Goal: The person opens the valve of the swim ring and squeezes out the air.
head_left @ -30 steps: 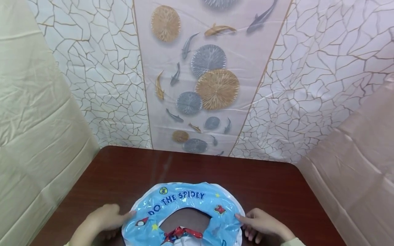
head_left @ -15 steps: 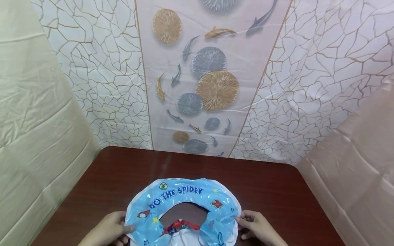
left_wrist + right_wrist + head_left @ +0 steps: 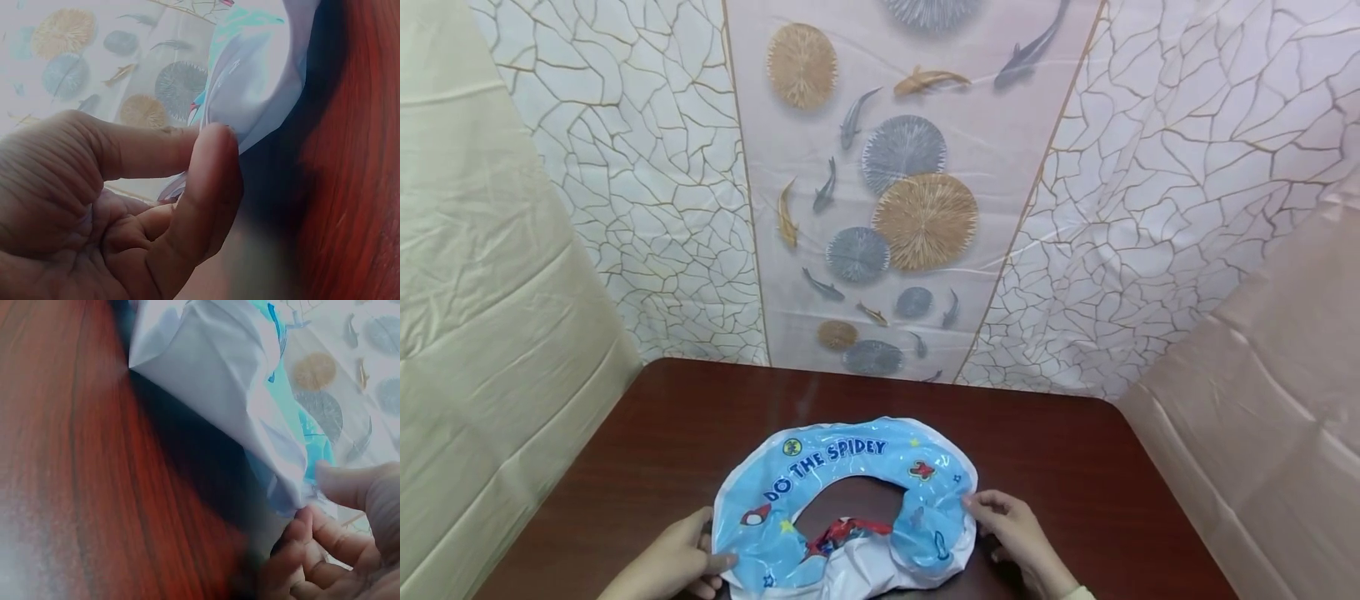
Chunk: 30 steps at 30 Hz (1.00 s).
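A partly inflated swim ring (image 3: 850, 450), light blue on top with "DO THE SPIDEY" lettering and a white underside, is held over the near part of the table. Its near section sags and folds, showing white and a red printed patch. My left hand (image 3: 673, 554) pinches the ring's left edge between thumb and fingers. On the opposite side my right hand (image 3: 1015, 533) pinches the right edge. In the left wrist view, thumb and forefinger meet on the white vinyl (image 3: 256, 81). The right wrist view shows the white underside (image 3: 212, 381) lifted off the wood, with a dark shadow below.
A dark red-brown wooden table (image 3: 1060, 450) with rounded far corners lies under the ring. Behind it hangs a cloth (image 3: 925, 308) printed with fish and round leaves. Beige padded walls (image 3: 497, 333) stand at both sides.
The ring has moved slightly farther from me, and more of its white near section shows. Both hands have shifted their grip along the edges; the left thumb now sits lower on the ring.
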Available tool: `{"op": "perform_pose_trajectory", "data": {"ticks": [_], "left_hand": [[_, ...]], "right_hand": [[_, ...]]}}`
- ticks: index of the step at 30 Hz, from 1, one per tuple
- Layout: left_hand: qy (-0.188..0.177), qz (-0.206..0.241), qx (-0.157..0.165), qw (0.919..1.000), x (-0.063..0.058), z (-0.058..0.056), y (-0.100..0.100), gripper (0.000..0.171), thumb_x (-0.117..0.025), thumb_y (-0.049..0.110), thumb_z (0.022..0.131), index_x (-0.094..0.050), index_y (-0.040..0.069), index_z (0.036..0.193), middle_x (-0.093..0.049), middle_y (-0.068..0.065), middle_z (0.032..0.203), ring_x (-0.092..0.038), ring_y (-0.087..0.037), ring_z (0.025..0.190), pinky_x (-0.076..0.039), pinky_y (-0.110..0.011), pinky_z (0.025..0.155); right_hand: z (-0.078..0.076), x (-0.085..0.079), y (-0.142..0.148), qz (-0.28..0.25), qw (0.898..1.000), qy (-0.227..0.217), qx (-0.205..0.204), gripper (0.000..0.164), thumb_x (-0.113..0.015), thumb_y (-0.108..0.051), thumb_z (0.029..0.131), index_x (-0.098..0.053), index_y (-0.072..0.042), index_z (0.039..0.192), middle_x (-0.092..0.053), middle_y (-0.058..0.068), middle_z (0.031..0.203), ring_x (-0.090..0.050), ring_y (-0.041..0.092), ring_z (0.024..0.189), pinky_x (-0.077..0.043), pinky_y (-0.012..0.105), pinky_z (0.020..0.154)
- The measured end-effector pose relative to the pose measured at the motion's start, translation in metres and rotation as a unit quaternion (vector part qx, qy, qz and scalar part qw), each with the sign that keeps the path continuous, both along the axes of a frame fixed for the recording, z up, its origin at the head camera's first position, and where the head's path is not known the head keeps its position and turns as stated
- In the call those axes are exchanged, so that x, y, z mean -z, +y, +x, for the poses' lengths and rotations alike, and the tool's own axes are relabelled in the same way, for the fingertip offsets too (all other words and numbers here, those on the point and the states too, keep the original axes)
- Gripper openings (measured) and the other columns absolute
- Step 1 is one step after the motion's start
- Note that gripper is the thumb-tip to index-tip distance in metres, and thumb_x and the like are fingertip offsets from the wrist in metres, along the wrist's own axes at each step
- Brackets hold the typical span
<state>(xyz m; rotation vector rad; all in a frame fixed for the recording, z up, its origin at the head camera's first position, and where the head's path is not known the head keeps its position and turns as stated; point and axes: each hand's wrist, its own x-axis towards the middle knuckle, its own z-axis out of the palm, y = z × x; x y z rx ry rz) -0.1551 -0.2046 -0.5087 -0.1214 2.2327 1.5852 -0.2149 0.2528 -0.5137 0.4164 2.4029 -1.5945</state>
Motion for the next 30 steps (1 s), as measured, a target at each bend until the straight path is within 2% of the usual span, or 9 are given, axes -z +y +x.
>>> {"op": "perform_pose_trajectory", "data": {"ticks": [4,8,13,16,19,21,24,28,30], "left_hand": [[0.000,0.001,-0.002,1.0000,0.001,0.000,0.001,0.062,-0.078,0.012,0.086,-0.042,-0.013,0.130,-0.062,-0.012,0.077,-0.064,-0.022,0.059,-0.057,-0.037,0.057],[0.003,-0.004,-0.008,1.0000,0.002,0.000,0.001,0.059,-0.078,0.011,0.086,-0.044,-0.012,0.128,-0.062,-0.012,0.077,-0.064,-0.021,0.059,-0.057,-0.037,0.057],[0.011,-0.046,-0.042,0.9980,0.005,-0.004,-0.007,0.048,-0.078,0.007,0.085,-0.048,-0.010,0.118,-0.063,-0.012,0.076,-0.063,-0.022,0.058,-0.056,-0.036,0.057],[0.018,-0.074,-0.069,0.9947,0.007,-0.007,-0.017,0.042,-0.076,0.002,0.084,-0.048,-0.009,0.113,-0.061,-0.012,0.077,-0.062,-0.022,0.058,-0.056,-0.036,0.056],[0.020,-0.080,-0.084,0.9930,0.008,-0.009,-0.023,0.039,-0.075,0.000,0.084,-0.047,-0.008,0.110,-0.060,-0.012,0.078,-0.061,-0.022,0.059,-0.056,-0.035,0.057],[0.018,-0.072,-0.079,0.9941,0.009,-0.008,-0.024,0.039,-0.075,0.003,0.086,-0.046,-0.007,0.110,-0.060,-0.012,0.078,-0.061,-0.022,0.060,-0.056,-0.036,0.056],[0.013,-0.087,-0.048,0.9950,0.012,-0.002,-0.023,0.036,-0.075,0.023,0.092,-0.052,-0.005,0.099,-0.060,-0.010,0.070,-0.059,-0.019,0.056,-0.054,-0.034,0.053],[-0.012,-0.087,0.021,0.9959,0.014,0.009,-0.022,0.056,-0.064,0.054,0.094,-0.064,0.002,0.073,-0.055,-0.003,0.056,-0.053,-0.013,0.048,-0.043,-0.025,0.049],[-0.027,-0.067,0.038,0.9967,0.014,0.012,-0.019,0.061,-0.060,0.060,0.093,-0.068,0.005,0.067,-0.054,-0.001,0.053,-0.052,-0.011,0.047,-0.040,-0.023,0.049]], "right_hand": [[-0.002,0.001,-0.004,0.034,0.999,0.016,-0.028,0.034,-0.078,-0.036,0.087,-0.072,-0.004,0.096,-0.061,0.002,0.076,-0.050,0.017,0.062,-0.042,0.031,0.048],[-0.002,0.004,-0.003,0.033,0.998,0.035,-0.045,0.025,-0.077,-0.024,0.088,-0.068,-0.001,0.089,-0.061,0.001,0.071,-0.050,0.015,0.055,-0.043,0.030,0.046],[-0.007,0.005,0.013,-0.017,0.996,0.036,-0.081,0.024,-0.074,-0.018,0.090,-0.067,0.005,0.092,-0.062,0.002,0.075,-0.057,0.015,0.063,-0.050,0.030,0.052],[-0.011,0.002,0.030,-0.059,0.992,0.014,-0.115,0.023,-0.073,-0.016,0.092,-0.067,0.006,0.092,-0.060,0.001,0.073,-0.054,0.013,0.061,-0.049,0.027,0.055],[-0.014,-0.002,0.043,-0.096,0.985,-0.012,-0.140,0.024,-0.072,-0.018,0.093,-0.067,0.006,0.092,-0.060,0.001,0.073,-0.052,0.011,0.061,-0.047,0.025,0.057],[-0.014,-0.004,0.048,-0.117,0.981,-0.029,-0.154,0.024,-0.071,-0.020,0.094,-0.066,0.004,0.094,-0.060,0.001,0.075,-0.053,0.011,0.063,-0.047,0.025,0.058],[-0.010,-0.005,0.050,-0.128,0.972,-0.063,-0.186,0.028,-0.068,-0.029,0.097,-0.064,-0.002,0.090,-0.061,0.002,0.074,-0.055,0.010,0.062,-0.047,0.024,0.055],[-0.001,-0.005,0.049,-0.121,0.961,-0.100,-0.229,0.038,-0.063,-0.041,0.098,-0.063,-0.008,0.080,-0.062,0.001,0.069,-0.056,0.007,0.057,-0.046,0.022,0.050],[0.003,-0.006,0.046,-0.119,0.960,-0.097,-0.233,0.038,-0.063,-0.041,0.098,-0.064,-0.009,0.079,-0.063,0.000,0.069,-0.058,0.008,0.057,-0.046,0.022,0.049]]}}
